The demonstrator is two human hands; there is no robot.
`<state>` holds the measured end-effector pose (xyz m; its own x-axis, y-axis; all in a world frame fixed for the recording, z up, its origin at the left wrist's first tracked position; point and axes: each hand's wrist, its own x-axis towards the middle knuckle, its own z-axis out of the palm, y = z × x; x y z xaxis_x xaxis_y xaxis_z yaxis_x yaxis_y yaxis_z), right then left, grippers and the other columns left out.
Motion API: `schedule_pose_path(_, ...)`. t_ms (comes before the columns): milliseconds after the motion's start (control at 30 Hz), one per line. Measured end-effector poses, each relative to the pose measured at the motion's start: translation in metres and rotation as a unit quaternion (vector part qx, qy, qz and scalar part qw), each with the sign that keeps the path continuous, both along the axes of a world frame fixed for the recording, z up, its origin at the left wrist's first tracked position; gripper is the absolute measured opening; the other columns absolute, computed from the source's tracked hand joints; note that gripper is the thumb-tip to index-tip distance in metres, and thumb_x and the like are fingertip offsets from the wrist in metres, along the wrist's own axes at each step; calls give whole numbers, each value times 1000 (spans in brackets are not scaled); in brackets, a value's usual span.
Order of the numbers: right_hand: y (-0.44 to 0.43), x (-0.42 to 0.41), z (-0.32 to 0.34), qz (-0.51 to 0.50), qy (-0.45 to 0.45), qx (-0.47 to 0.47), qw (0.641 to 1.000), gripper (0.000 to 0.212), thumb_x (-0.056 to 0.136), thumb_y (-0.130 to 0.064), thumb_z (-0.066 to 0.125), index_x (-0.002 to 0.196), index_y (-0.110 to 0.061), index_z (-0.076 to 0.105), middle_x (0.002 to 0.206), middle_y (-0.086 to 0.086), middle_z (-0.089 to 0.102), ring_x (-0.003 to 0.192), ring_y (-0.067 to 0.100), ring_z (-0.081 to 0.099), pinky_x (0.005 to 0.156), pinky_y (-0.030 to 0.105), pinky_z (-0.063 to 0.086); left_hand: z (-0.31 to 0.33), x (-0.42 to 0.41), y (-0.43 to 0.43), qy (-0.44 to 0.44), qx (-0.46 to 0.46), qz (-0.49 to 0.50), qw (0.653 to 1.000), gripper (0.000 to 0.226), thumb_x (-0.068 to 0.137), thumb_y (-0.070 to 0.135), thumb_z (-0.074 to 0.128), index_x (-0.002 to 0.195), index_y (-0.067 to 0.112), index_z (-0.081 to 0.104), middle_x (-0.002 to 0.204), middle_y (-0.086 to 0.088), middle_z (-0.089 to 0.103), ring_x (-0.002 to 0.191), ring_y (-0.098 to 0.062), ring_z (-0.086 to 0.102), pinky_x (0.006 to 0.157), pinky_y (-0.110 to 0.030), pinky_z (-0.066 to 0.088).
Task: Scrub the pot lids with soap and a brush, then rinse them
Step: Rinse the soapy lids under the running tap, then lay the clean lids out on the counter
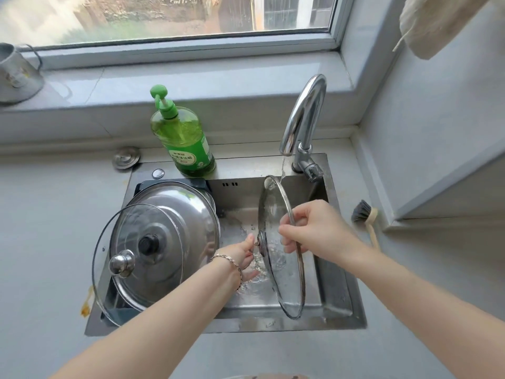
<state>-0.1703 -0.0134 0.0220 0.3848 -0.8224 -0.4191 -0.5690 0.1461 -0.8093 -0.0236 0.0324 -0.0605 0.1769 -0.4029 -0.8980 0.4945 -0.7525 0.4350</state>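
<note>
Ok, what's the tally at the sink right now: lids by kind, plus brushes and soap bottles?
Glass lids: 2 (held glass lid under the running faucet; leaning glass lid at left)
Steel lids: 1 (steel lid, partly under the leaning one)
Brushes: 1 (dish brush on the counter at right)
Soap bottles: 1 (green soap bottle behind the basin)
Total: 5

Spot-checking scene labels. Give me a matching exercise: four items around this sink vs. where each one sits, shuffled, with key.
1. soap bottle
2. brush
3. upright glass lid
4. steel lid

A. lying on the counter, right of the sink
B. in the sink's left side, partly under a second glass lid
C. standing on the sink's back ledge, left of the faucet
D. gripped at the rim by the right hand, under running water

Pairs: 1-C, 2-A, 3-D, 4-B
</note>
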Motion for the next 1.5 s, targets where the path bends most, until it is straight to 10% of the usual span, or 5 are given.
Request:
schedule_pose_path(333,24,13,51,11,-57,-119,991,12,82,-8,63,72,-2,68,60,9,69,55,19,67,52,25,50,37,9,26,51,-138,-8,989,72,74,27,74,132,-2,43,140,-14,41,125,-32,44,75,-51,55)
schedule_pose_path(633,21,49,114,52,-181,-138,972,27,95,-31,49,88,-13,68,75,7,72,63,20,69,58,28,55,102,54,27,13,-289,9,957,41,79,27,66,107,0,52,103,-12,61,98,-34,62,60,-47,58)
schedule_pose_path(933,39,130,-12,134,229,-101,959,21,87,-21,50,102,-17,64,105,4,66,94,22,62,84,33,51,125,205,53,1,-315,46,948,49,43,41,84,79,12,67,72,-4,69,83,-32,64,52,-47,56)
schedule_pose_path(1233,121,309,-73,253,282,-176,909,49,87,-44,59,124,-17,40,122,10,41,101,33,57,74,35,43,108,333,71,-33,-291,5,956,26,81,32,61,61,19,71,82,-3,59,79,-30,60,47,-40,55)
schedule_pose_path(1500,120,329,-83,167,271,-133,939,32,83,-19,59,111,-9,48,111,11,40,89,33,55,75,34,44,102,372,76,29,-311,-28,949,42,38,45,88,66,17,74,78,-3,64,79,-31,64,57,-47,57)
